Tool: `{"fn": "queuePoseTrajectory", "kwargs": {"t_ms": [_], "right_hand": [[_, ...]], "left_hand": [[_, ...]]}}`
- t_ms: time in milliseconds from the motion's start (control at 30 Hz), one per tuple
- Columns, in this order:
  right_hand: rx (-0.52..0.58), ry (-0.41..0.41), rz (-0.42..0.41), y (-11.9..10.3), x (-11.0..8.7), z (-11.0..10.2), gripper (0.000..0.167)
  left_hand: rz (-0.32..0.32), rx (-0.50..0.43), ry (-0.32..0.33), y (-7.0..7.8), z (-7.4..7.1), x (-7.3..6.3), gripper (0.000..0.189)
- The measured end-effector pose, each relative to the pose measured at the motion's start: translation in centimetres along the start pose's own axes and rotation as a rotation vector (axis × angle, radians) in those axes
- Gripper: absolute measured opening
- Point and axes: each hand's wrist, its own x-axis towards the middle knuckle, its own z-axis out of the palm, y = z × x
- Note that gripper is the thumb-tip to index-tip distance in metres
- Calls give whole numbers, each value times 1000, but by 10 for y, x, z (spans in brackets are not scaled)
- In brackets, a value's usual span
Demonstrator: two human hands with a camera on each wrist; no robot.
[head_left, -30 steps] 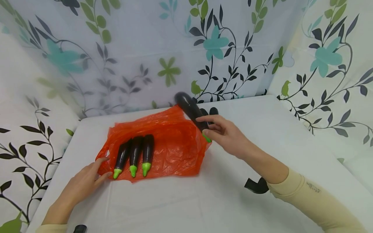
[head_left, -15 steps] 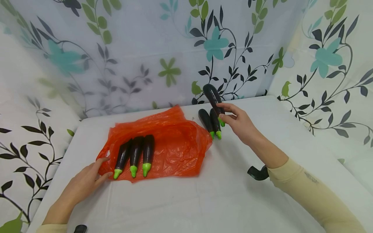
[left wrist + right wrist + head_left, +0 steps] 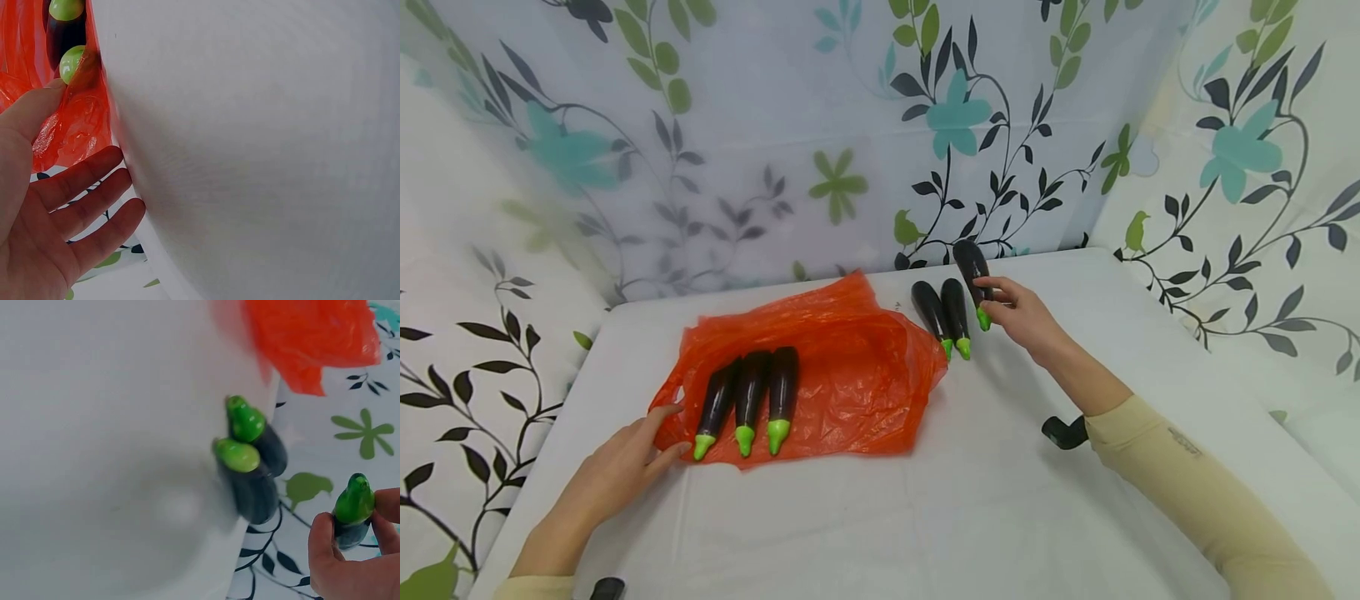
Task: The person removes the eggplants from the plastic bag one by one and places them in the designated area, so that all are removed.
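My right hand (image 3: 1021, 315) holds an eggplant (image 3: 972, 267) with a green stem end at the back of the table. In the right wrist view thumb and fingers pinch this held eggplant (image 3: 351, 531) near its green cap. Two more eggplants (image 3: 931, 308) lie side by side just left of it. My left hand (image 3: 617, 467) rests at the left edge of an open red plastic bag (image 3: 857, 392), its fingers (image 3: 94, 219) nearly straight in the left wrist view. Three eggplants (image 3: 752, 396) lie in a row inside the bag, stems toward me.
A white-covered table (image 3: 850, 525) carries everything. Behind it hangs a floral-patterned curtain (image 3: 737, 125), which also closes off both sides. A black curved piece (image 3: 1063, 432) shows beside the right forearm, and another dark piece (image 3: 607, 588) at the bottom left.
My right hand has carried the eggplant from over the bag's right edge rightward, past the two lying eggplants, and lowered it. The left hand and the bag have stayed put.
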Motion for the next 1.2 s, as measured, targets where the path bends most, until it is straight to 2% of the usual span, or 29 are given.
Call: {"fn": "queuePoseTrajectory", "kwargs": {"t_ms": [400, 800, 1200], "right_hand": [[-175, -21, 90, 38, 22, 1, 46], [-294, -17, 117, 49, 28, 9, 45], [-374, -27, 86, 55, 31, 9, 44]], "left_hand": [[-13, 3, -11, 1, -1, 0, 63], [-8, -5, -6, 1, 0, -1, 64], [16, -1, 25, 2, 1, -1, 57]]}}
